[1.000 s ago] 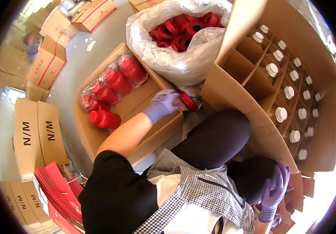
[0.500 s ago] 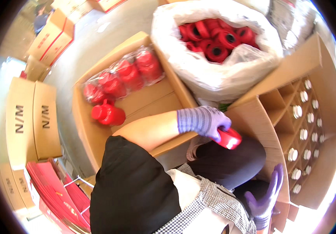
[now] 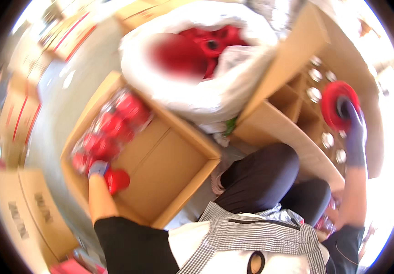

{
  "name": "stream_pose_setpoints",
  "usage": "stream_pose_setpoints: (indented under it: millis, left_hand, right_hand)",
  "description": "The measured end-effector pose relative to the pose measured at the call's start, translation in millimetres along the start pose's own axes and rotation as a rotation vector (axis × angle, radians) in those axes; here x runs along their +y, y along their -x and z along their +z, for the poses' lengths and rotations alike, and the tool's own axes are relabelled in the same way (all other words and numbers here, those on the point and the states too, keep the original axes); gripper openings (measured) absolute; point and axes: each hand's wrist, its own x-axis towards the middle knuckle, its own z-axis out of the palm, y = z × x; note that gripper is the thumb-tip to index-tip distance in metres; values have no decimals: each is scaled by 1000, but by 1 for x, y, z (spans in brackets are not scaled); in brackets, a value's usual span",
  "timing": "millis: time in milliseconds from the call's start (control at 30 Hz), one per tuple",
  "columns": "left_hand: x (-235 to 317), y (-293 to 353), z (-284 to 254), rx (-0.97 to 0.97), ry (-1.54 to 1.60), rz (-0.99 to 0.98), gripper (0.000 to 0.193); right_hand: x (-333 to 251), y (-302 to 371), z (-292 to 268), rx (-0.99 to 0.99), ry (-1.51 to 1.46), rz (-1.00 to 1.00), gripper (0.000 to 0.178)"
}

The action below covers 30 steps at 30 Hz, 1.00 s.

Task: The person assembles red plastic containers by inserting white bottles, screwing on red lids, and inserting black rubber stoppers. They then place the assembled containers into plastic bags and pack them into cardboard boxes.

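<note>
My right hand point(image 3: 357, 128), in a purple glove, has its fingers at the dark opening of a round red hollow plastic piece point(image 3: 331, 109) and holds it up. Below that piece are white-capped bottles point(image 3: 314, 94) in a divided carton point(image 3: 293, 123). Far to the left, my left hand point(image 3: 99, 168) reaches into an open cardboard box point(image 3: 174, 155), right beside a red bottle-shaped piece point(image 3: 118, 181); its fingers are hidden and blurred. Along that box's left side lies a row of red bottle-shaped pieces in clear plastic point(image 3: 114, 127).
A large white plastic bag point(image 3: 224, 102) of red hollow pieces point(image 3: 215, 43) stands beyond the box. A smeared red shape point(image 3: 178, 55) shows over its left part. Closed cartons point(image 3: 32, 205) stand at the left, and more cartons point(image 3: 21, 109) farther back.
My left hand has left the middle, where it held a red piece, for the box at left. My right hand has risen from beside my knee to above the divided carton, now with a red piece.
</note>
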Motion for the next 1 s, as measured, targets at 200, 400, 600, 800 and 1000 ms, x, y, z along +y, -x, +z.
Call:
stream_pose_setpoints:
  millis: [200,400,600,800,1000]
  left_hand:
    - [-10,-23,69,-412,-231,-55,37]
    - [-69,18,138,-521,-187,67,38]
    - [-17,155,45,-327,1474,-462,15]
    - [183,318,-110,-252,2107,32,11]
    - [301,397,-149,-114,2307,261,19]
  right_hand:
    - [57,-85,-8,30,-227,356,41]
    - [95,-110,12,36,571,150,61]
    - [17,22,54,-29,642,-565,55]
    - [14,233,128,-978,-318,193,62]
    - [11,265,136,-768,-1020,804,73]
